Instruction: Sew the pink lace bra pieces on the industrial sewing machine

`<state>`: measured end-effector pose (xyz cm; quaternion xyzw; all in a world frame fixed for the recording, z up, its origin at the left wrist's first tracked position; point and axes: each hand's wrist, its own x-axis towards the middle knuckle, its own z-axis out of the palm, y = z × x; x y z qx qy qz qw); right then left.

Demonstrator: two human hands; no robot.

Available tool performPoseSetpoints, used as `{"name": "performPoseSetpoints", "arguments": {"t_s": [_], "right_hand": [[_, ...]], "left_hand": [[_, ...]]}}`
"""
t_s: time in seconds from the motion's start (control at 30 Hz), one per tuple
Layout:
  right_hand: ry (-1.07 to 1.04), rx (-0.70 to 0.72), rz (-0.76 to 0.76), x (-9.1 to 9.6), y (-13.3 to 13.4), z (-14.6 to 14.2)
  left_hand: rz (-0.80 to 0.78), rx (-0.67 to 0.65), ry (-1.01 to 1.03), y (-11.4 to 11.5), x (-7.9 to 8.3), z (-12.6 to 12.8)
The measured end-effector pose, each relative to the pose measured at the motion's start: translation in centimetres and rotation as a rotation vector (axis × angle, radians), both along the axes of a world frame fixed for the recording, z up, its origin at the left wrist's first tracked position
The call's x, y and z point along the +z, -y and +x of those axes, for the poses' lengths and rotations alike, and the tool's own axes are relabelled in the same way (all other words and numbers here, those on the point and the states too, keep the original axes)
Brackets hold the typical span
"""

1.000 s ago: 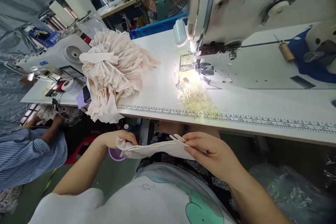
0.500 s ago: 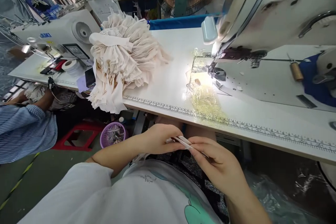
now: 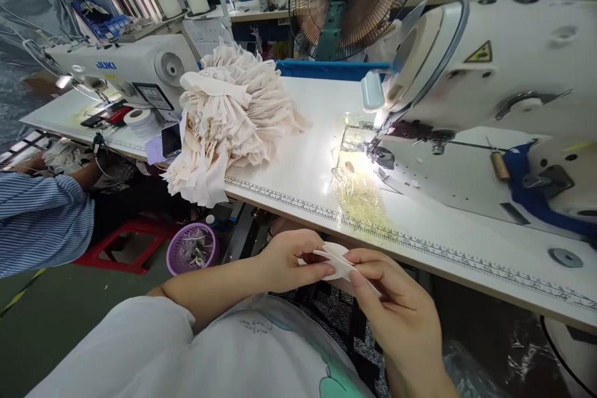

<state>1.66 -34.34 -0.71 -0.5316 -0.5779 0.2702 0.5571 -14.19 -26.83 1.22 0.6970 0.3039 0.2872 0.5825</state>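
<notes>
A small cream fabric piece (image 3: 336, 259) is pinched between both hands, just below the table's front edge. My left hand (image 3: 293, 258) grips its left end with closed fingers. My right hand (image 3: 396, 305) pinches its right end between thumb and forefinger. Above them on the white table (image 3: 298, 155) stands a white sewing machine (image 3: 489, 93) with its lamp lit over the needle area (image 3: 373, 149). A large bundle of cream fabric pieces (image 3: 228, 121) lies on the table's left part and hangs over the edge.
A ruler strip (image 3: 420, 242) runs along the table's front edge. A fan (image 3: 349, 0) stands behind the table. On the left, another person in a striped blue sleeve (image 3: 37, 224) works at a second machine (image 3: 121, 68). A purple basket (image 3: 192, 247) and red stool (image 3: 125, 242) sit on the floor.
My hands have drawn together from holding the fabric stretched wide to pinching it bunched between them, a little higher. The view has tilted upward.
</notes>
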Motion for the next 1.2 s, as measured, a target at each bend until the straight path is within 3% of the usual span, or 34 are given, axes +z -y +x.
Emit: {"name": "performPoseSetpoints", "arguments": {"t_s": [0.17, 0.3, 0.5, 0.67, 0.87, 0.97, 1.07, 1.13, 1.2], "right_hand": [[0.068, 0.101, -0.075, 1.1, 0.4, 0.9], [0.125, 0.204, -0.130, 1.6, 1.0, 2.0], [0.031, 0.028, -0.058, 1.4, 1.8, 1.3], [-0.102, -0.082, -0.127, 1.3, 1.3, 0.4], [-0.144, -0.049, -0.078, 0.1, 0.4, 0.7], [-0.164, -0.062, -0.099, -0.2, 0.0, 1.0], [-0.151, -0.043, -0.137, 0.2, -0.6, 1.1], [-0.133, 0.008, -0.176, 0.8, -0.9, 1.0], [-0.130, 0.075, -0.205, 1.3, -1.3, 0.9]], "left_hand": [[-0.395, 0.001, 0.227, 0.6, 0.5, 0.5], [-0.342, 0.100, 0.259, 0.6, 0.3, -0.1], [-0.289, 0.181, 0.194, 1.2, -0.2, -1.2], [-0.290, 0.239, 0.171, 1.1, -0.7, -1.5], [-0.475, 0.250, 0.180, 0.2, -1.5, -1.4], [-0.598, 0.137, 0.159, -0.6, -1.5, -1.8], [-0.454, -0.125, 0.061, -1.6, -0.4, -2.1], [-0.195, -0.242, -0.038, -2.1, 0.8, -1.9], [0.048, -0.259, -0.152, -2.3, 1.8, -1.2]]}}
